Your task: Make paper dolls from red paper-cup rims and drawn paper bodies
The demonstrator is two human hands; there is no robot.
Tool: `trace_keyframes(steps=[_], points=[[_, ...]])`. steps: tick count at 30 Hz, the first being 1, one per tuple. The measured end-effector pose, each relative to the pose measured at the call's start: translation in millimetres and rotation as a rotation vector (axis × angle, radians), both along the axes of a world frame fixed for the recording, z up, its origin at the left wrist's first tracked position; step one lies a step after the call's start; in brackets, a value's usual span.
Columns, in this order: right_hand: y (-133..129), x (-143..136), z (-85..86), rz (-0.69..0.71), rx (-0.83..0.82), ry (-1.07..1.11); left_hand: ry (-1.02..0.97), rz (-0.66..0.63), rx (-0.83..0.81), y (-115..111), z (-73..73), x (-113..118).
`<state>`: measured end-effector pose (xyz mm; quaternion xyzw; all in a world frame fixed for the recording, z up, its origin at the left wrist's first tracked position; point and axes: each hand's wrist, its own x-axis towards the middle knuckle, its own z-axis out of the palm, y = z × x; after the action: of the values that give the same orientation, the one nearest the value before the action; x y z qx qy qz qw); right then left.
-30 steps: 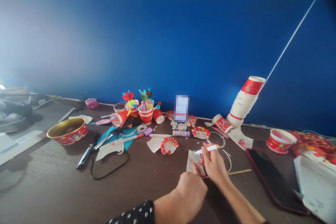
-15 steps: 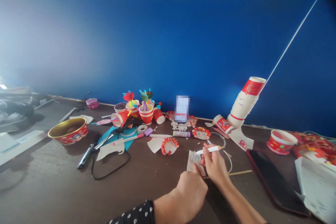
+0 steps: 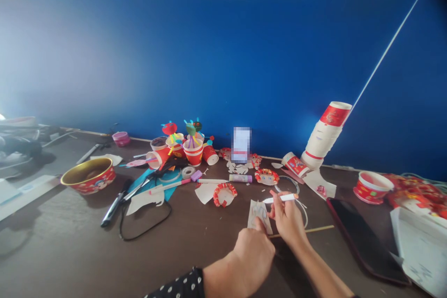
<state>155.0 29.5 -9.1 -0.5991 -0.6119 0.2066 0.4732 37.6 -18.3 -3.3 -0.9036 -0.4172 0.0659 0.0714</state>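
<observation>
My right hand [image 3: 289, 216] is closed round a white marker [image 3: 289, 198] with an orange end, which points left. The marker's tip is near the upper right edge of a small piece of paper [image 3: 254, 212] with grey pencil-like lines on it. With its fingers curled, my left hand [image 3: 253, 251] presses the lower part of that paper with the thumb. A thin wooden stick [image 3: 319, 229] lies by my right wrist. Beyond the hands are two rings of red and orange pieces on paper, the left ring [image 3: 225, 194] and the right ring [image 3: 267, 177].
On the left stand a gold-lined bowl [image 3: 89, 177], a pen [image 3: 113, 209] and scissors [image 3: 139, 186]. Decorated paper cups [image 3: 193, 153] stand at the back. A leaning cup stack [image 3: 323, 137], a red tub [image 3: 373, 187] and a dark phone [image 3: 366, 237] are on the right.
My right hand has shifted slightly right, and the marker's tip has moved toward the paper's right edge. My left hand stays pressed on the paper.
</observation>
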Motion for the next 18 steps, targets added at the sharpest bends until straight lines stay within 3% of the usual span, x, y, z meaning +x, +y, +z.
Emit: trace_keyframes(steps=[7, 18], points=[[-1.7, -4.4, 2.7, 0.008, -0.065, 0.091, -0.015, 0.043, -0.025, -1.6, 2.2, 0.8], [0.6, -2.3, 0.1, -0.029, 0.011, -0.166, -0.037, 0.028, -0.015, -1.9, 1.5, 0.2]])
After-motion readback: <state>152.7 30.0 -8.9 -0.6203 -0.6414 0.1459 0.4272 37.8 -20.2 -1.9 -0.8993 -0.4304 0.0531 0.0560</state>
